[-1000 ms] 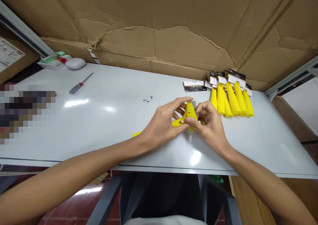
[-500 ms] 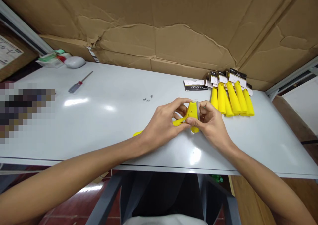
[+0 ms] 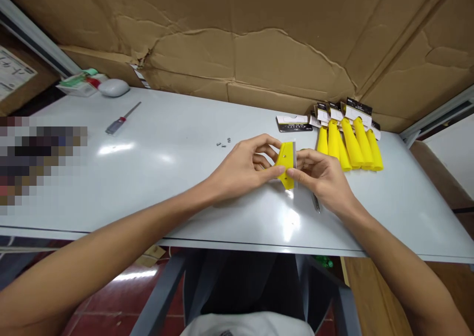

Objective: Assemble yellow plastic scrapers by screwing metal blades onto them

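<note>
Between my two hands is a yellow scraper, its flat head facing me and a grey metal blade along the right edge. Two small holes or screws show on its face. My left hand pinches the left side, thumb on the front and fingers behind. On the blade side, my right hand grips with its thumb on the front near the blade. The scraper's handle is hidden from sight. A thin shiny metal object shows just under my right hand; its kind is unclear.
Several small screws lie left of the hands. A screwdriver rests farther left, near a grey computer mouse. Several yellow scraper handles with black-and-white cards lie at right, beside a separate card. Cardboard stands behind the table.
The scraper has turned so its flat face shows more fully and its handle has gone out of sight. My left thumb now presses on the front. The metal object under my right hand has come into view.
</note>
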The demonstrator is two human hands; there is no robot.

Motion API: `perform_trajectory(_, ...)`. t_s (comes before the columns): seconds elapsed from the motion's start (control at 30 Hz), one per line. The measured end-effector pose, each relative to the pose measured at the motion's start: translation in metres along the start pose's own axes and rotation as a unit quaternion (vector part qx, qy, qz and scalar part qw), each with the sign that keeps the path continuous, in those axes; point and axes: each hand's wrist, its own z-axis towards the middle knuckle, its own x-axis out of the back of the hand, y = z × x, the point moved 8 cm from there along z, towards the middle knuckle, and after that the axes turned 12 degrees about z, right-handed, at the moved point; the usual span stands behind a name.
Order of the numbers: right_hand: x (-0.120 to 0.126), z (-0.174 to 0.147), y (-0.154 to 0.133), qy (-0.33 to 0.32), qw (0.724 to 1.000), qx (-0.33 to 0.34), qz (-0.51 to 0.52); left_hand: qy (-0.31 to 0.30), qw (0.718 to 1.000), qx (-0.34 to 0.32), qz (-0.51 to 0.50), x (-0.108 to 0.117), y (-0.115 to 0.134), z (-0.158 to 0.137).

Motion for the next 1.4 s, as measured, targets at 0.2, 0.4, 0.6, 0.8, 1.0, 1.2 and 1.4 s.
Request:
perform_trajectory(0.2,-0.005,-0.003,-0.004,0.004,1.000,0.014,0.003,-0.025,0.999,-0.024,-0.012,0.002,0.003,0.002)
perform_trajectory(0.4,-0.001,-0.003,-0.012,0.027,0.997,0.058,-0.044,-0.063,0.997,-0.023,-0.041,-0.001,-0.003,0.004)
perform_trajectory(0.6,-0.004,-0.005,-0.017,0.019,0.995,0.071,-0.062,-0.045,0.998,-0.035,-0.018,0.000,0.001,0.003)
perform_trajectory(0.8,-0.005,-0.007,-0.020,0.025,0.993,0.080,-0.078,-0.039,0.999,-0.037,-0.009,0.001,0.001,0.003)
perform_trajectory(1.0,-0.005,-0.007,-0.023,0.027,0.993,0.088,-0.079,-0.030,0.998,-0.046,-0.009,0.004,0.003,0.003)
perform_trajectory(1.2,-0.004,-0.004,-0.022,0.018,0.993,0.073,-0.095,-0.022,0.998,-0.052,-0.009,0.005,0.006,0.003)
perform_trajectory(1.4,-0.007,-0.003,-0.022,-0.004,0.994,0.067,-0.082,-0.024,0.998,-0.062,0.003,0.005,0.008,0.002)
